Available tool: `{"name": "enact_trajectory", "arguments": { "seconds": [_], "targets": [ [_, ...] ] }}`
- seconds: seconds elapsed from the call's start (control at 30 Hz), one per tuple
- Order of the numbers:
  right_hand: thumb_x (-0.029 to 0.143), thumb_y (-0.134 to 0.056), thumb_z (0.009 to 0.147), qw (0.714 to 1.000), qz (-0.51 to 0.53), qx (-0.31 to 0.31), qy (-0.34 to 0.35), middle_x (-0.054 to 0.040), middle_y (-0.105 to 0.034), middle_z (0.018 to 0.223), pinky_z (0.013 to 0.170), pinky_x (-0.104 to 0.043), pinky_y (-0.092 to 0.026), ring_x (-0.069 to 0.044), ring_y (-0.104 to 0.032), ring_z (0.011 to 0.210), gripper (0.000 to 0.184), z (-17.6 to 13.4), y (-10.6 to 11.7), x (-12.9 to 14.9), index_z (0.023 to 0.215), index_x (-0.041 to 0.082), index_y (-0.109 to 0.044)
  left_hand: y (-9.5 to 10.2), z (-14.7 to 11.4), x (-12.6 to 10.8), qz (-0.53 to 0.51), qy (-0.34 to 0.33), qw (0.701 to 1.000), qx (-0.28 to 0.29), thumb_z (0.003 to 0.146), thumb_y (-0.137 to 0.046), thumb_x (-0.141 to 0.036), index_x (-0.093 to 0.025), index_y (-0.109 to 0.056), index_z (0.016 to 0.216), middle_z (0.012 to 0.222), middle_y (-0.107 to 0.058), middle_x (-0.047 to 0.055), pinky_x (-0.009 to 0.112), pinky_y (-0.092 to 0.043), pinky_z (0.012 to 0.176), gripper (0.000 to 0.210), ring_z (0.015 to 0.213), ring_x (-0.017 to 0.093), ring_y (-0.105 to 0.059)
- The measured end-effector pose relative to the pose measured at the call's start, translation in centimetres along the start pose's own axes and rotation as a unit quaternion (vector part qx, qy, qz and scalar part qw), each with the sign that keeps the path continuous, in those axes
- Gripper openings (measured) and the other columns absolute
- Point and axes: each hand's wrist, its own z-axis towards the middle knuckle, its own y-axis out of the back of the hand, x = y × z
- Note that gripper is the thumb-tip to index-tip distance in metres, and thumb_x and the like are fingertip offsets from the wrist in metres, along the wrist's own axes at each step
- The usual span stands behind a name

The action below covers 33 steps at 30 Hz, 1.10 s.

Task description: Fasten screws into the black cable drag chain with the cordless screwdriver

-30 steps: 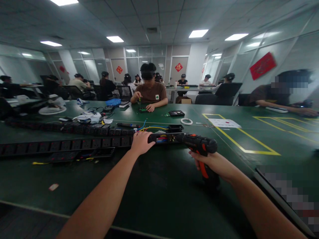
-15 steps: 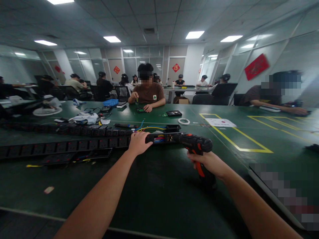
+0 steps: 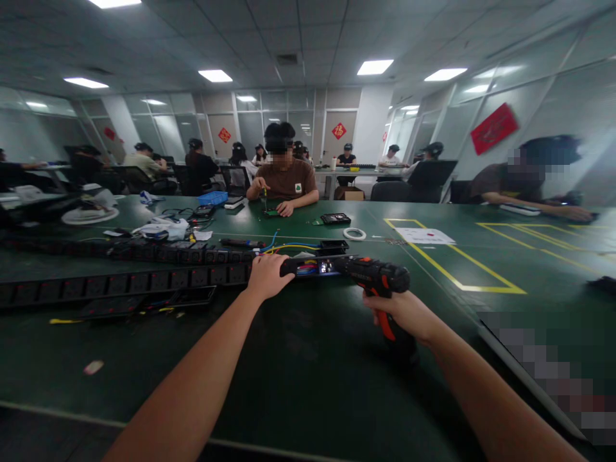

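Observation:
A long black power strip (image 3: 158, 281) with a row of sockets lies across the green table. Around it, near its right end, my left hand (image 3: 270, 277) is closed. Just right of that hand the strip's end is open, showing coloured wires (image 3: 307, 267) inside. My right hand (image 3: 395, 312) grips the handle of a black and orange cordless drill (image 3: 380, 277). The drill points left, its nose at the strip's open end, where a bright light shines on the metal parts. Whether the bit touches a screw is hidden.
A second socket strip (image 3: 144, 251) lies behind the first. Black covers (image 3: 113, 307) sit in front of it. Beyond are a white tape roll (image 3: 355, 234), a paper sheet (image 3: 425, 236), a tangle of cables and a blue basket (image 3: 213, 198). A co-worker (image 3: 283, 176) sits opposite.
A light now shines at the drill's nose onto the open end of the strip. Both hands and the drill stay in nearly the same place.

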Motion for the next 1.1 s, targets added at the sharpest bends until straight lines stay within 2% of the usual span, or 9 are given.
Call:
{"name": "enact_trajectory", "arguments": {
  "seconds": [0.33, 0.63, 0.83, 1.1],
  "targets": [
    [0.039, -0.071, 0.072, 1.000, 0.007, 0.007, 0.005, 0.0024, -0.061, 0.060, 0.056, -0.031, -0.048, -0.020, -0.063, 0.057, 0.025, -0.01, -0.06, -0.07, 0.085, 0.020, -0.063, -0.22, -0.05, 0.07, 0.003, -0.004, 1.000, -0.008, 0.088, -0.061, -0.053, -0.027, -0.060, 0.131, 0.134, -0.063, 0.008, 0.050, -0.032, 0.106, 0.051, 0.123, 0.032, -0.053],
    [0.041, -0.074, 0.071, 1.000, 0.016, 0.012, -0.007, 0.0026, -0.061, 0.062, 0.058, -0.032, -0.048, -0.020, -0.064, 0.060, 0.036, -0.32, -0.13, 0.13, 0.099, 0.019, -0.067, -0.34, 0.04, 0.11, 0.003, -0.004, 1.000, -0.006, 0.088, -0.061, -0.054, -0.027, -0.060, 0.131, 0.135, -0.063, 0.009, 0.050, -0.032, 0.106, 0.051, 0.124, 0.033, -0.053],
    [0.041, -0.074, 0.071, 0.999, 0.033, 0.017, -0.018, 0.0026, -0.062, 0.064, 0.060, -0.032, -0.048, -0.020, -0.063, 0.060, 0.042, -0.11, -0.09, -0.07, 0.104, 0.017, -0.064, -0.35, -0.02, 0.17, 0.004, -0.008, 1.000, -0.012, 0.088, -0.061, -0.054, -0.026, -0.060, 0.131, 0.134, -0.063, 0.008, 0.050, -0.032, 0.106, 0.051, 0.124, 0.033, -0.054],
    [0.041, -0.074, 0.070, 0.999, 0.030, 0.025, -0.015, 0.0033, -0.061, 0.063, 0.060, -0.033, -0.049, -0.020, -0.063, 0.061, 0.036, -0.31, -0.11, 0.21, 0.098, 0.019, -0.066, -0.31, 0.01, 0.10, 0.005, 0.000, 1.000, -0.002, 0.088, -0.060, -0.054, -0.028, -0.059, 0.133, 0.135, -0.063, 0.009, 0.050, -0.032, 0.107, 0.052, 0.125, 0.033, -0.052]
  ]
}}
